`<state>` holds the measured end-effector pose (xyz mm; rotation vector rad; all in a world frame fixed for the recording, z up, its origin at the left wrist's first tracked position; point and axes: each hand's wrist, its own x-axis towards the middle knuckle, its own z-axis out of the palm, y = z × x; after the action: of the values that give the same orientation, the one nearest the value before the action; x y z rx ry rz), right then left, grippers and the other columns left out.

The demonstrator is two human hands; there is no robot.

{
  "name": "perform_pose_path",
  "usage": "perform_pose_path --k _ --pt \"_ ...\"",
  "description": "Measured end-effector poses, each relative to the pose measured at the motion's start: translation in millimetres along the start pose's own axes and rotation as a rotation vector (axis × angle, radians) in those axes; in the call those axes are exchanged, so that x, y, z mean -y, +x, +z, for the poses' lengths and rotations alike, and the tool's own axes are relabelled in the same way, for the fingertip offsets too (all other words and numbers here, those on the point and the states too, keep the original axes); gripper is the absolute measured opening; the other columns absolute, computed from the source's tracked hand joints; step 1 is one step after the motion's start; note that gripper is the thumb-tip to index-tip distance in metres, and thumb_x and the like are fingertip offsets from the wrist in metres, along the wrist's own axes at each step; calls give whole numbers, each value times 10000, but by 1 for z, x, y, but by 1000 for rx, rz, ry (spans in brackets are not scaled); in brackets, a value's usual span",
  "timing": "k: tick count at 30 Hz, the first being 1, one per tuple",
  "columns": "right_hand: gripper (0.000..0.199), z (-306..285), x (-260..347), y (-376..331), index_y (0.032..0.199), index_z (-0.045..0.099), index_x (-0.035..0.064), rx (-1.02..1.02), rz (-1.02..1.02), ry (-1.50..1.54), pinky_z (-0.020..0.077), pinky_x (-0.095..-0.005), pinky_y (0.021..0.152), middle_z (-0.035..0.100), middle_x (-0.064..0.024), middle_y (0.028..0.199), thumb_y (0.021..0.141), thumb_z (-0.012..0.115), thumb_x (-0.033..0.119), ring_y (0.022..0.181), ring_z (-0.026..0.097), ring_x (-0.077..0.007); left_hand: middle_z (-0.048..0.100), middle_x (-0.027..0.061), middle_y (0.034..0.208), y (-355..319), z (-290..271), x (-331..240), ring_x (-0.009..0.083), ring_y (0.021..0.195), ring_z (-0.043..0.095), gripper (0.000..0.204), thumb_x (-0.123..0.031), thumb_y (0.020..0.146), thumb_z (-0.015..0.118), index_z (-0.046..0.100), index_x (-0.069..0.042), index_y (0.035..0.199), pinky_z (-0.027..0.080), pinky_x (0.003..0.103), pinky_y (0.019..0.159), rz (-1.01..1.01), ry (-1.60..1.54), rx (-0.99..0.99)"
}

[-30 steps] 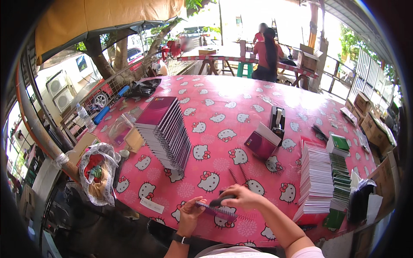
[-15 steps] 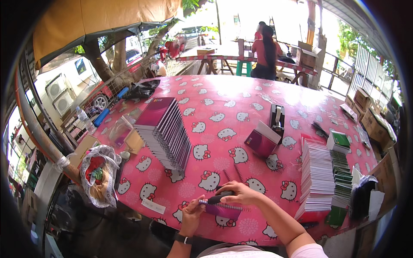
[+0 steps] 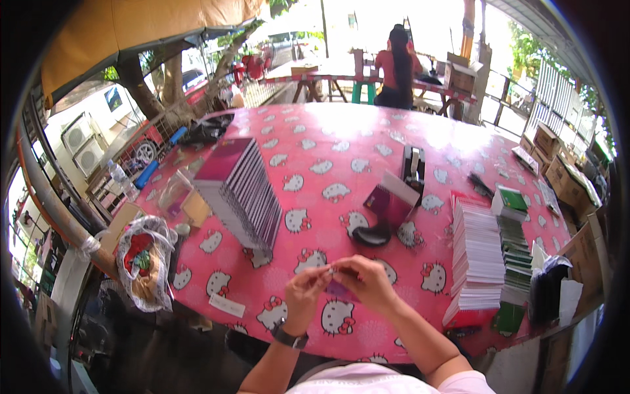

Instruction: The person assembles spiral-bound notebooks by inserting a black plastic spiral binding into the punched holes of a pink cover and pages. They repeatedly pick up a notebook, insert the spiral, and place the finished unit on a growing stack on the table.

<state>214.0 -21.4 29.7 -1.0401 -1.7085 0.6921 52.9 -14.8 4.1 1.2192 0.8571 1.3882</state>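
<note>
My left hand (image 3: 306,297) and my right hand (image 3: 365,281) meet near the front of the table, fingertips pinched together. Between and below them shows part of a small purple spiral notebook (image 3: 342,291), mostly hidden by the fingers. Both hands grip it near its upper edge; the wire itself is too small to make out. A black-handled tool (image 3: 372,236) lies on the table just beyond my right hand. Behind it, a purple notebook with a raised pale page (image 3: 398,188) leans by a black tape dispenser (image 3: 414,167).
A tall stack of purple spiral notebooks (image 3: 241,197) stands at the left, near a plastic bag (image 3: 146,266). At the right are a white-paged stack (image 3: 478,256) and green notebooks (image 3: 515,253). A paper strip (image 3: 227,305) lies near the front edge. A person (image 3: 396,69) sits at a far table.
My right hand has let go of the black-handled tool, which now lies farther off on the table. Both hands have come together with the notebook, a little farther from me.
</note>
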Motion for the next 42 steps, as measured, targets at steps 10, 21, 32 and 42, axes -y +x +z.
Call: perform_pose_path --k 10,21,32,42 --pt "159 6 -8 13 874 646 40 -66 90 -142 483 -336 704 624 -67 832 733 716 25 787 581 -232 648 -13 811 17 -4 22 30 701 529 121 -59 873 650 689 -25 982 415 183 611 -52 -102 -23" --pt "227 12 -7 26 819 587 30 -78 108 -245 493 -286 686 580 -40 805 665 741 -36 792 583 -166 660 0 836 26 -10 38 42 725 556 129 -79 872 654 685 -19 983 429 186 631 -75 -212 -2" --pt "184 17 -14 24 990 605 48 -43 4 -228 498 -338 674 593 -92 825 824 668 95 773 602 -234 648 -9 833 33 -17 50 34 706 530 130 -52 863 662 681 -14 985 421 176 621 -47 -233 13" --pt "286 19 -14 37 856 587 7 44 25 -232 456 -270 588 543 -53 750 755 772 201 633 536 -134 663 21 889 31 -22 62 61 783 581 127 -34 863 652 665 -8 987 472 190 695 15 -320 78"
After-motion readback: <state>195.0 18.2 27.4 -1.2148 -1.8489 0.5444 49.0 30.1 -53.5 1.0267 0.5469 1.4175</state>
